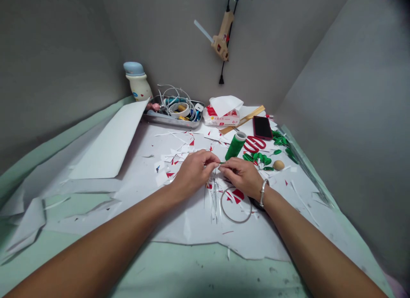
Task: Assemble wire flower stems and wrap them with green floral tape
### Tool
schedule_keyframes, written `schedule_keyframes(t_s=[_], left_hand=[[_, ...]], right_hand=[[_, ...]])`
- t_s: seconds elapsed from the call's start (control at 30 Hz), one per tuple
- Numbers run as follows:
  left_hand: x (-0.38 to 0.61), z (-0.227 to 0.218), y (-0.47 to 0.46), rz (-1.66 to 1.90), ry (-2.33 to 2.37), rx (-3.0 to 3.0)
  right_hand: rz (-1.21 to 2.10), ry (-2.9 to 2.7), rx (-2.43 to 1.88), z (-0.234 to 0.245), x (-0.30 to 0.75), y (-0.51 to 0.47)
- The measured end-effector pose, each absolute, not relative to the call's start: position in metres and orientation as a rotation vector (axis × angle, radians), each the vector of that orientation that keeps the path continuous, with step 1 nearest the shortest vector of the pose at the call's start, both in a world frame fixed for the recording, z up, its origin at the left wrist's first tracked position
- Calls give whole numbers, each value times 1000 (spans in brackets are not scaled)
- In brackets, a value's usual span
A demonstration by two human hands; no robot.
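Observation:
My left hand [196,170] and my right hand [244,175] meet over the paper-covered table, both with fingertips pinched. A thin green strand [221,163] runs between them; whether it is thread or wrapped wire I cannot tell. Just behind my fingers stands a spool of green thread [235,147]. Thin wires [214,206] lie below the hands, beside a round metal ring [237,222]. Red and white paper scraps [170,175] are scattered around. Shiny green leaf-shaped pieces [261,157] and a small tan ball [278,164] rest right of my right hand.
Red-handled scissors [254,144], a phone [262,127], a ruler [246,118] and a tissue pack [221,117] lie behind. A metal tray [174,120] holds tape and cord. Left are a bottle [139,85] and white card [110,148]. A glue gun [221,39] hangs on the wall.

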State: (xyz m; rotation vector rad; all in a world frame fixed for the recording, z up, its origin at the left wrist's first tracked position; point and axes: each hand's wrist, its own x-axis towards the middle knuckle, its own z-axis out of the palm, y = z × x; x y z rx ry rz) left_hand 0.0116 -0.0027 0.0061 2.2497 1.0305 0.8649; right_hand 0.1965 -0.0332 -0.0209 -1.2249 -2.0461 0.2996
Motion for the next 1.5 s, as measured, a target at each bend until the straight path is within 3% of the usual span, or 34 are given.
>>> schedule_keyframes(t_s=[0.33, 0.5, 0.67, 0.97, 1.23, 1.5], left_hand=[[12, -5, -1, 693, 992, 2520], [11, 1, -5, 759, 934, 2334], [11, 5, -2, 903, 1025, 2179], [12, -3, 0, 811, 1023, 2519], [12, 0, -2, 794, 965, 2372], [11, 1, 2, 887, 1091, 2333]], right_hand=[[122, -2036, -1188, -11, 192, -41], [252, -1913, -1270, -17, 199, -33], [177, -2081, -1228, -18, 193, -35], [-29, -2118, -1135, -10, 191, -44], [255, -1976, -1248, -19, 199, -32], [195, -2186, -1236, -18, 192, -39]])
